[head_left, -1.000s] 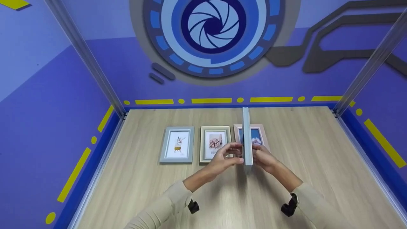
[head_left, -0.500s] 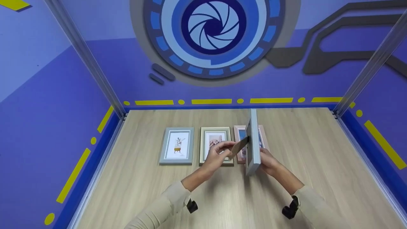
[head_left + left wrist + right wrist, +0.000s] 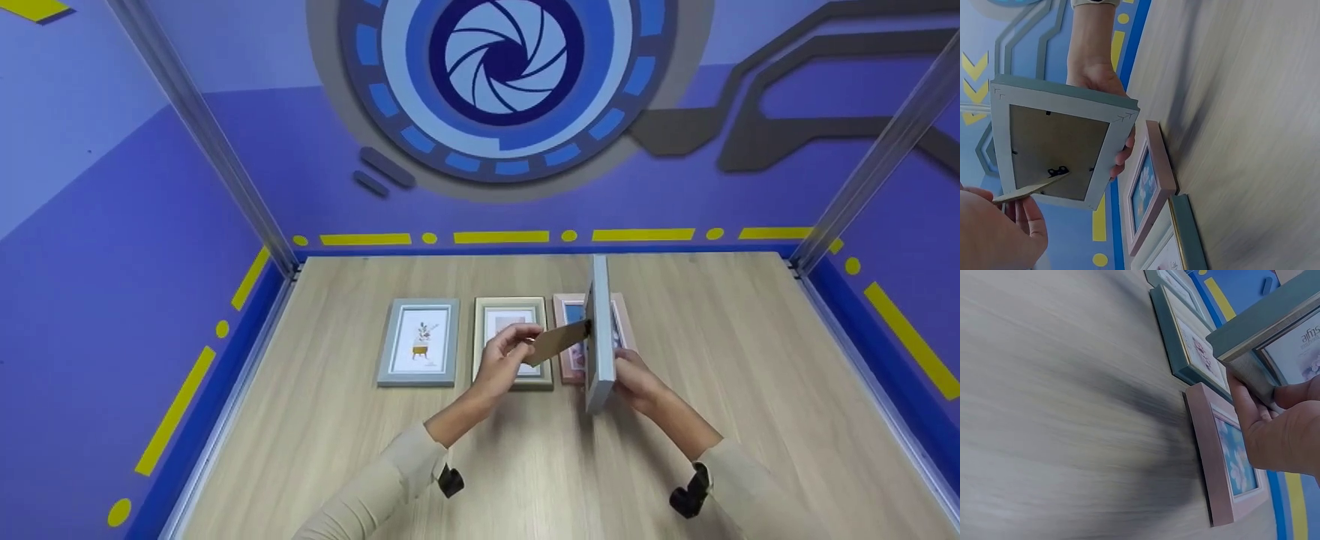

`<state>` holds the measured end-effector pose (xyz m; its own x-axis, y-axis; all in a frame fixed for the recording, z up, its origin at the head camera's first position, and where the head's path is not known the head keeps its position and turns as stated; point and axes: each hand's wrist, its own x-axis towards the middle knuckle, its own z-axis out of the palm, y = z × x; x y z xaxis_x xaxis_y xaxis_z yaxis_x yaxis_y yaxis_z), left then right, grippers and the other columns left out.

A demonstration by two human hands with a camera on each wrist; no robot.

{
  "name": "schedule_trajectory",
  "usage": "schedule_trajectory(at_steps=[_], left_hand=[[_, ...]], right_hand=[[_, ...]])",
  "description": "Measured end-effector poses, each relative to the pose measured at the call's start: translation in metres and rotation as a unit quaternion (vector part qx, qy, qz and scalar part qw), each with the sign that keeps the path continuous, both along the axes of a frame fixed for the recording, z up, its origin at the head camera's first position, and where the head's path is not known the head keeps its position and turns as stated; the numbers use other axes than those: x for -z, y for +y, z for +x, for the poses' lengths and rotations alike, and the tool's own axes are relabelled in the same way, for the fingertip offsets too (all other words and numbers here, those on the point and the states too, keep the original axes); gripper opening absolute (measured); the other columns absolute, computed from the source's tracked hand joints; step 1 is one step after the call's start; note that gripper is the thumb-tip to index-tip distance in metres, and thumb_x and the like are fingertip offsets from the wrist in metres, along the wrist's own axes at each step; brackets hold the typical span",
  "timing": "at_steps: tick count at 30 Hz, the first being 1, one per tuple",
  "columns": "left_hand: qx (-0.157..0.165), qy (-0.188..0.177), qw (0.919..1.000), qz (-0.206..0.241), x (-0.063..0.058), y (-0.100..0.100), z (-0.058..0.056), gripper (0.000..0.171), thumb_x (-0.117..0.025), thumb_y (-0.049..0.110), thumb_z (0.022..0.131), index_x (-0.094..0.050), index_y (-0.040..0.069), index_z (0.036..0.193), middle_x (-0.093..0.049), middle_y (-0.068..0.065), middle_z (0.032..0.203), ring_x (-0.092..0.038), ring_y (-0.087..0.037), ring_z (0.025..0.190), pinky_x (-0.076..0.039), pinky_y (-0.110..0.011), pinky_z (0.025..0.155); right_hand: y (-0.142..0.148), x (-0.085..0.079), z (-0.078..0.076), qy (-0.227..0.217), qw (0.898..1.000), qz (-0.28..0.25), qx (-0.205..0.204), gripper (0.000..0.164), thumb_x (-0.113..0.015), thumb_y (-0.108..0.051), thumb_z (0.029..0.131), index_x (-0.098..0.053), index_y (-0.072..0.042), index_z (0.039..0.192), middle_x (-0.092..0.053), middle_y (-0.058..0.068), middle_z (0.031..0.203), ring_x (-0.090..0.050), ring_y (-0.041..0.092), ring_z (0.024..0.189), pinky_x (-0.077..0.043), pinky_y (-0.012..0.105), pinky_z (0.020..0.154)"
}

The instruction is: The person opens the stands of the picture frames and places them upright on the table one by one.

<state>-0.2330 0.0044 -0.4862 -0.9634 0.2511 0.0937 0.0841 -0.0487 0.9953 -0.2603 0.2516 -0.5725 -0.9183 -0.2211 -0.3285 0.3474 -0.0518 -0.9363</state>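
A picture frame [image 3: 602,330] with pale grey-blue edges stands upright above the table, seen nearly edge-on in the head view. My right hand [image 3: 637,379] grips its right side near the bottom, thumb on the front and fingers behind, as the right wrist view shows. In the left wrist view its brown back panel [image 3: 1053,138] faces left, with small dark tabs around it and a black hinge [image 3: 1058,171]. A brown stand flap [image 3: 559,343] swings out from that hinge. My left hand [image 3: 502,360] pinches the flap's free end between thumb and fingers.
Three frames lie face up in a row on the wooden table [image 3: 480,487]: a grey-blue one [image 3: 420,341] at left, a gold-edged one [image 3: 512,381] partly behind my left hand, and a pink one [image 3: 1210,455] below the held frame. Purple panels [image 3: 255,150] enclose the table.
Both hands were at the frame a second ago. My left hand has since pulled the stand flap out leftward, and the frame has shifted slightly right and turned its back left.
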Motion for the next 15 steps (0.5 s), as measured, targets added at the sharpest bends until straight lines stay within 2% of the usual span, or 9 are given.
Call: schedule_trajectory(at_steps=[3, 6, 9, 12, 15], left_hand=[[-0.001, 0.028, 0.9994, -0.018, 0.002, 0.002, -0.001, 0.033, -0.046, -0.007, 0.085, -0.060, -0.006, 0.115, -0.058, -0.020, 0.116, -0.054, -0.033, 0.106, -0.046, -0.032, 0.086], [-0.023, 0.065, 0.9968, -0.042, 0.011, 0.004, -0.007, 0.034, -0.045, -0.011, 0.083, -0.063, -0.005, 0.111, -0.059, -0.019, 0.114, -0.055, -0.034, 0.106, -0.044, -0.030, 0.084], [-0.040, 0.107, 0.9905, -0.077, 0.020, 0.006, -0.013, 0.030, -0.049, -0.009, 0.085, -0.067, -0.001, 0.108, -0.062, -0.014, 0.112, -0.056, -0.031, 0.106, -0.045, -0.030, 0.083], [-0.038, 0.137, 0.9830, -0.116, 0.024, 0.006, -0.015, 0.022, -0.057, 0.005, 0.090, -0.069, 0.007, 0.109, -0.064, -0.005, 0.113, -0.056, -0.024, 0.109, -0.045, -0.034, 0.089], [-0.020, 0.148, 0.9777, -0.147, 0.024, 0.006, -0.014, 0.024, -0.059, 0.024, 0.092, -0.068, 0.013, 0.112, -0.065, 0.000, 0.115, -0.053, -0.019, 0.116, -0.039, -0.040, 0.100]], right_hand=[[0.000, -0.001, -0.001, 0.003, 0.999, 0.034, 0.013, 0.039, -0.039, -0.004, 0.095, -0.041, 0.012, 0.130, -0.062, 0.005, 0.099, -0.059, 0.013, 0.085, -0.051, 0.028, 0.076], [0.000, -0.003, -0.001, 0.009, 0.998, 0.060, 0.019, 0.041, -0.041, -0.010, 0.098, -0.040, 0.009, 0.134, -0.064, 0.007, 0.099, -0.061, 0.014, 0.081, -0.051, 0.030, 0.071], [0.000, -0.005, 0.001, 0.018, 0.997, 0.075, 0.025, 0.043, -0.041, -0.013, 0.099, -0.037, 0.009, 0.136, -0.062, 0.007, 0.098, -0.061, 0.014, 0.080, -0.052, 0.030, 0.069], [0.001, -0.006, 0.002, 0.028, 0.995, 0.079, 0.045, 0.043, -0.042, -0.011, 0.099, -0.036, 0.012, 0.135, -0.061, 0.009, 0.099, -0.061, 0.014, 0.080, -0.053, 0.031, 0.069], [0.001, -0.007, 0.001, 0.031, 0.993, 0.091, 0.073, 0.042, -0.043, -0.011, 0.099, -0.039, 0.011, 0.134, -0.061, 0.010, 0.101, -0.062, 0.014, 0.080, -0.055, 0.032, 0.070]])
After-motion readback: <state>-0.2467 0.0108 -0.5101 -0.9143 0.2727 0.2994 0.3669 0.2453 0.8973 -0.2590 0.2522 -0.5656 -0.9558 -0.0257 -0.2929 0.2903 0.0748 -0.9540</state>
